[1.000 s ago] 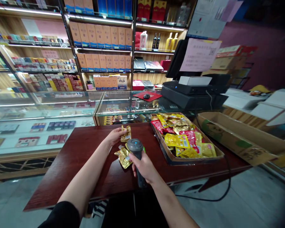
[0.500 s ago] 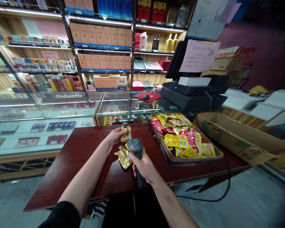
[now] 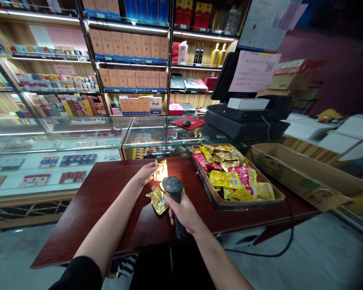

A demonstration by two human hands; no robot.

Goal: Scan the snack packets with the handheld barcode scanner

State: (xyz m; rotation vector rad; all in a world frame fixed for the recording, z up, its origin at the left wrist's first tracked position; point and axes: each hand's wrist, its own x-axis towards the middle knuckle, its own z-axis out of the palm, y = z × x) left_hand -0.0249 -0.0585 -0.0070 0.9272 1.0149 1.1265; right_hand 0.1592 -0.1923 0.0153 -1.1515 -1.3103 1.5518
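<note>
My left hand (image 3: 147, 173) pinches a small gold snack packet (image 3: 160, 170) by its left edge, and bright light falls across the packet's face. Wrapped around the handle of a dark grey barcode scanner (image 3: 173, 186) is my right hand (image 3: 184, 211). The scanner's head points away from me, toward the lit packet. Other gold packets (image 3: 158, 202) lie on the dark red wooden table (image 3: 109, 201) just left of the scanner, partly hidden by it and my fingers.
To the right stands a shallow carton (image 3: 213, 200) full of yellow, red and gold packets. Beside it is a long open cardboard box (image 3: 302, 183). A black cable (image 3: 291, 229) loops off the table's right side. Glass display counters (image 3: 87, 139) and a monitor (image 3: 226, 76) stand behind.
Light from the scanner now shines on the packet in my left hand, which was unlit before. The blue light on top of the scanner has gone out. Both hands stay nearly in place.
</note>
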